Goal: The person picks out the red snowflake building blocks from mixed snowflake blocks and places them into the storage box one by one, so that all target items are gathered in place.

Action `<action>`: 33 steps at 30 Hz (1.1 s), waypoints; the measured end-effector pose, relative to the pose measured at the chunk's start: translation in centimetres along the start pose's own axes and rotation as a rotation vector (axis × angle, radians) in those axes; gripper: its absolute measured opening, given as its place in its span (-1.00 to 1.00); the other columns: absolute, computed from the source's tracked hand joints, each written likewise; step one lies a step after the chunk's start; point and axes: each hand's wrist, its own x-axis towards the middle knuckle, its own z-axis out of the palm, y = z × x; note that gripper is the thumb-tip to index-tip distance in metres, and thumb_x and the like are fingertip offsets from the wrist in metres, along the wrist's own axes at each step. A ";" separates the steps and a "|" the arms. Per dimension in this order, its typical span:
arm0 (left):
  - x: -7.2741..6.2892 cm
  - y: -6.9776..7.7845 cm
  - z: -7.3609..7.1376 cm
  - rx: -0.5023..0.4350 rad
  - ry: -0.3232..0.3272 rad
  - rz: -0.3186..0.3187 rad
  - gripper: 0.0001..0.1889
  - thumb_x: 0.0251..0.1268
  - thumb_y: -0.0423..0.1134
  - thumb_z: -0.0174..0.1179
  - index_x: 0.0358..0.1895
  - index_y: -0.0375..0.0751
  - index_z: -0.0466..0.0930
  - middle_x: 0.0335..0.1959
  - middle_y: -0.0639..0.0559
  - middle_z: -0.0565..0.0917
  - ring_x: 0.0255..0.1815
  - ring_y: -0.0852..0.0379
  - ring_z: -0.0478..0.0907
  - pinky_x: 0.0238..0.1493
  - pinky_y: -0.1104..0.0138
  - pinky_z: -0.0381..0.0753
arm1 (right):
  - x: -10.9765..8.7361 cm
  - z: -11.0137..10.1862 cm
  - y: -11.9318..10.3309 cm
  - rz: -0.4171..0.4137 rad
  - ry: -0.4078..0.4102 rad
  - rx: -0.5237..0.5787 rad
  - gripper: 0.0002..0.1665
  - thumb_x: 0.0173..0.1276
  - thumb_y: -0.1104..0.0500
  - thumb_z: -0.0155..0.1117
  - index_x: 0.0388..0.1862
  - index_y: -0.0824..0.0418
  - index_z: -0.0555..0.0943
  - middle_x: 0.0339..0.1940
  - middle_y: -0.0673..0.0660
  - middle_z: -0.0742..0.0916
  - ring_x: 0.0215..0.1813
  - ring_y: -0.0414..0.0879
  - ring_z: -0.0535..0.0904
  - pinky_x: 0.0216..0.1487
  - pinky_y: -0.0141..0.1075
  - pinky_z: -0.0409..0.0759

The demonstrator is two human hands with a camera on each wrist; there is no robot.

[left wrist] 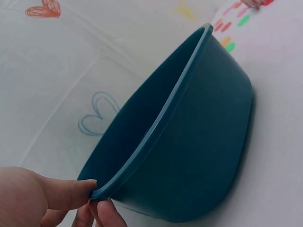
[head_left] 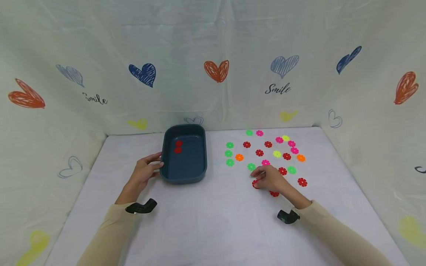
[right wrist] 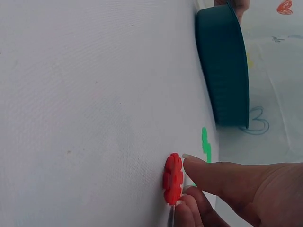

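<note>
Soft, even light fills the head view, leaving a shadow beside the left sleeve (head_left: 108, 231) at seven o'clock. In the left-wrist view, flower-shaped discs (left wrist: 226, 26) blur at one o'clock.

stands upright as a round-cornered teal tub (head_left: 183, 168), with two red discs (head_left: 178, 150) inside; shows a notched red disc (head_left: 255, 184) well apart to the right.

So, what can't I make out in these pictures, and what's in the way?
- Left wrist view: the floor inside the tray, hidden by its near wall.
- Left wrist view: details of the coloured discs, too blurred.
- Right wrist view: most of the left hand, hidden by the tray and top edge.
- Head view: part of one red disc, covered by the right hand.
</note>
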 end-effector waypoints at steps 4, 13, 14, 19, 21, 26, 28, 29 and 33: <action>0.0 -0.1 0.0 0.001 0.002 -0.003 -0.40 0.58 -0.42 0.13 0.62 -0.28 0.29 0.45 -0.30 0.38 -0.10 0.22 0.53 -0.18 0.48 0.64 | -0.1 0.2 0.0 -0.025 0.019 -0.063 -0.59 0.16 0.36 0.64 0.00 0.30 0.75 -0.15 0.14 0.76 -0.07 0.03 0.66 -0.14 -0.19 0.76; -0.1 -0.2 -0.1 -0.029 -0.009 -0.002 -0.40 0.59 -0.41 0.12 0.62 -0.28 0.29 0.45 -0.28 0.38 -0.13 0.25 0.53 -0.18 0.46 0.64 | -0.3 0.2 -0.4 -0.024 -0.006 -0.154 -0.64 0.09 0.36 0.68 -0.13 0.26 0.75 -0.25 0.09 0.70 -0.16 -0.02 0.61 -0.22 -0.24 0.73; -0.1 -0.1 -0.1 -0.032 -0.012 -0.003 -0.40 0.59 -0.41 0.12 0.62 -0.27 0.29 0.45 -0.28 0.37 -0.13 0.24 0.53 -0.18 0.46 0.64 | -0.3 0.2 -0.4 -0.029 -0.008 -0.155 -0.64 0.09 0.36 0.69 -0.14 0.27 0.75 -0.26 0.10 0.70 -0.17 -0.02 0.61 -0.22 -0.24 0.72; -0.4 0.0 -0.3 -0.032 -0.027 0.000 -0.39 0.60 -0.40 0.11 0.64 -0.28 0.25 0.46 -0.29 0.36 -0.11 0.22 0.51 -0.15 0.44 0.64 | -0.5 0.1 -0.6 -0.039 -0.003 -0.154 -0.67 0.10 0.34 0.69 -0.17 0.26 0.74 -0.30 0.09 0.69 -0.21 -0.04 0.60 -0.26 -0.27 0.70; -0.4 0.1 -0.3 -0.030 -0.028 0.000 -0.39 0.60 -0.40 0.11 0.64 -0.28 0.25 0.46 -0.29 0.36 -0.11 0.22 0.50 -0.15 0.43 0.64 | -0.5 0.1 -0.6 -0.039 0.006 -0.152 -0.68 0.10 0.34 0.69 -0.18 0.26 0.75 -0.32 0.08 0.69 -0.22 -0.05 0.59 -0.26 -0.28 0.69; -0.4 0.1 -0.2 -0.034 -0.025 -0.002 -0.39 0.60 -0.41 0.11 0.63 -0.27 0.26 0.45 -0.28 0.36 -0.12 0.21 0.51 -0.15 0.43 0.64 | -0.4 -0.1 -0.6 -0.037 0.022 -0.149 -0.70 0.11 0.34 0.69 -0.20 0.27 0.75 -0.35 0.07 0.69 -0.26 -0.07 0.59 -0.27 -0.31 0.68; -0.4 0.0 -0.2 -0.036 -0.025 0.000 -0.39 0.60 -0.41 0.11 0.63 -0.28 0.26 0.45 -0.28 0.36 -0.12 0.21 0.52 -0.15 0.42 0.64 | -0.4 -0.2 -0.6 -0.033 0.015 -0.149 -0.71 0.12 0.34 0.68 -0.20 0.27 0.75 -0.35 0.07 0.69 -0.27 -0.07 0.58 -0.27 -0.32 0.67; -0.4 0.0 -0.1 -0.035 -0.026 0.002 -0.39 0.60 -0.41 0.11 0.63 -0.28 0.26 0.45 -0.28 0.36 -0.12 0.21 0.52 -0.15 0.42 0.64 | -0.4 -0.3 -0.7 -0.031 0.010 -0.149 -0.71 0.12 0.34 0.68 -0.21 0.27 0.74 -0.35 0.07 0.69 -0.27 -0.08 0.58 -0.27 -0.32 0.67; -0.3 -0.2 -0.1 -0.031 -0.024 0.003 -0.39 0.60 -0.41 0.11 0.63 -0.27 0.27 0.45 -0.27 0.36 -0.13 0.20 0.51 -0.15 0.41 0.64 | -0.3 -0.5 -0.8 -0.043 -0.004 -0.137 -0.72 0.14 0.35 0.66 -0.21 0.27 0.73 -0.35 0.07 0.68 -0.27 -0.08 0.56 -0.27 -0.30 0.67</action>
